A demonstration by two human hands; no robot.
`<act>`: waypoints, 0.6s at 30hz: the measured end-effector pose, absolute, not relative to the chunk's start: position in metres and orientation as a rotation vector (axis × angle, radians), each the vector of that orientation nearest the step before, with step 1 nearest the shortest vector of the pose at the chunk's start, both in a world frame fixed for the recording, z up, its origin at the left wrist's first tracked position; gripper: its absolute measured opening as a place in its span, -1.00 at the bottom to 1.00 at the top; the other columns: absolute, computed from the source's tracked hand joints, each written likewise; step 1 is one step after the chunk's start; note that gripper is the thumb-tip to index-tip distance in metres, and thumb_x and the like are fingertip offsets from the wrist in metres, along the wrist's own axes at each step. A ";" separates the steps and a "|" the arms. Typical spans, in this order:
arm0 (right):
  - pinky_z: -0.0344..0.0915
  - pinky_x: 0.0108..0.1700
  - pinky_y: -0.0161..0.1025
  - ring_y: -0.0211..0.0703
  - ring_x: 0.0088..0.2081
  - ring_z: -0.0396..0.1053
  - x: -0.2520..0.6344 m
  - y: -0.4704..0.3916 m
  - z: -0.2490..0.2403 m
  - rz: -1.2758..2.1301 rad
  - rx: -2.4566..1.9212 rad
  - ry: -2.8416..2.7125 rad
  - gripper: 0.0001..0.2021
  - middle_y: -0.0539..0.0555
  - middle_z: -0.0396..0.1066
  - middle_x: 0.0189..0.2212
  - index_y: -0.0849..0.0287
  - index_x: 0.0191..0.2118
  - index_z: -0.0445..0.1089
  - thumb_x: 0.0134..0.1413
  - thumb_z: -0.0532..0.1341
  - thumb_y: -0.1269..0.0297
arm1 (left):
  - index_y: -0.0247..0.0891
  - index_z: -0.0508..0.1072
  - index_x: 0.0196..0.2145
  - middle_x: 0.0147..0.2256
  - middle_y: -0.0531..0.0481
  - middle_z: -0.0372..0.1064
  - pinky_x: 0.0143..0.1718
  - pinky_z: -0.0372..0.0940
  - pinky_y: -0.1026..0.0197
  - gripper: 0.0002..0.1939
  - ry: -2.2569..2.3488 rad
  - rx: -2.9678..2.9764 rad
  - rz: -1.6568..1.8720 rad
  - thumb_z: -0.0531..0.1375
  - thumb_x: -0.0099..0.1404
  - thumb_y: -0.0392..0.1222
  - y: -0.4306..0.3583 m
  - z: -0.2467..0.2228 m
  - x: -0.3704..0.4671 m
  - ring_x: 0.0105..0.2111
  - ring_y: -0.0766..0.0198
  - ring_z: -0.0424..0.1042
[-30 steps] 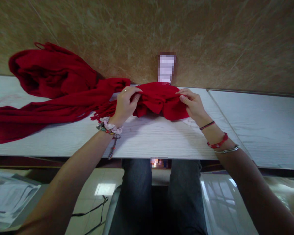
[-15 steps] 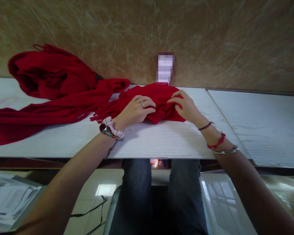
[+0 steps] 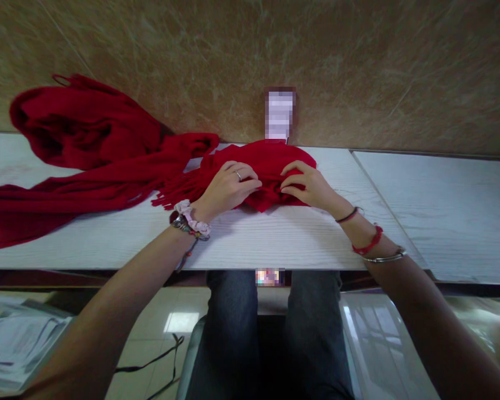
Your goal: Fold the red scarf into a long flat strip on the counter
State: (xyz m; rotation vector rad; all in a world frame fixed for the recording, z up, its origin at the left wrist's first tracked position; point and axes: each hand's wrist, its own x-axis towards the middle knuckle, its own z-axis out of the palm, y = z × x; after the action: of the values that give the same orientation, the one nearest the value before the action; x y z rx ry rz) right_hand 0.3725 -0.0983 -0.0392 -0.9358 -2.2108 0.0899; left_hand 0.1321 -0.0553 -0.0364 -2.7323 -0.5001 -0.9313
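A red fringed scarf (image 3: 281,157) lies bunched on the white table, its tassels spreading to the left. My left hand (image 3: 232,186), with a ring on one finger, rests on the scarf's front left part, thumb and fingertips closed on the cloth. From the right, my right hand (image 3: 308,184) pinches a fold of the same scarf, fingers bent towards my left hand. A small gap of red cloth shows between the two hands. More red fabric (image 3: 95,125) is heaped at the left; whether it is one piece with the scarf, I cannot tell.
The white table (image 3: 241,244) has a seam at the right and backs onto a brown marbled wall (image 3: 358,66). A blurred phone-like object (image 3: 280,114) leans upright behind the scarf. Papers (image 3: 20,341) sit low at the left, and a black cord (image 3: 166,353) lies on the floor.
Both hands have shifted slightly left, and the right one a little lower. The cloth between them is gathered a bit differently, its right edge drawn inward.
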 end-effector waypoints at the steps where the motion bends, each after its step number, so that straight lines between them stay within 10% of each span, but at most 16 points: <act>1: 0.28 -0.03 0.01 -0.08 -0.16 0.32 0.373 -0.098 -0.038 0.093 -0.938 -2.149 -0.88 0.08 0.34 -0.23 0.10 -0.42 0.47 0.07 0.20 0.28 | -0.19 0.50 -0.32 -0.26 -0.01 0.44 -0.15 0.20 0.08 -0.78 -0.565 -2.707 -1.051 0.06 0.35 -0.15 -0.054 -0.036 0.131 -0.18 0.21 0.36; 8: 0.27 -0.05 -0.03 -0.13 -0.19 0.29 0.386 -0.083 -0.041 0.094 -1.013 -1.672 -0.78 0.04 0.24 -0.30 0.07 -0.37 0.38 0.15 0.12 0.07 | -0.23 0.44 -0.32 -0.29 0.02 0.37 -0.22 0.26 0.15 -0.67 -0.935 -2.499 -1.821 0.03 0.37 0.03 -0.029 -0.039 0.121 -0.23 0.30 0.35; 18: 0.27 -0.06 0.00 -0.07 -0.23 0.28 0.385 -0.079 -0.059 -0.034 -1.232 -1.905 -0.94 0.09 0.26 -0.33 0.14 -0.40 0.40 0.00 0.18 0.39 | -0.15 0.41 -0.06 -0.15 -0.04 0.39 -0.08 0.20 0.06 -0.69 -0.675 -2.584 -1.033 -0.01 0.34 -0.34 -0.046 -0.044 0.127 -0.10 0.19 0.31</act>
State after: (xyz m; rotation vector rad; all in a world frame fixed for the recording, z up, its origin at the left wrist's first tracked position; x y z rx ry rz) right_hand 0.3850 -0.0790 -0.0590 -1.2321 -1.9047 -0.0339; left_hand 0.1266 -0.0461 -0.0438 -2.5837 -0.6748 -1.0325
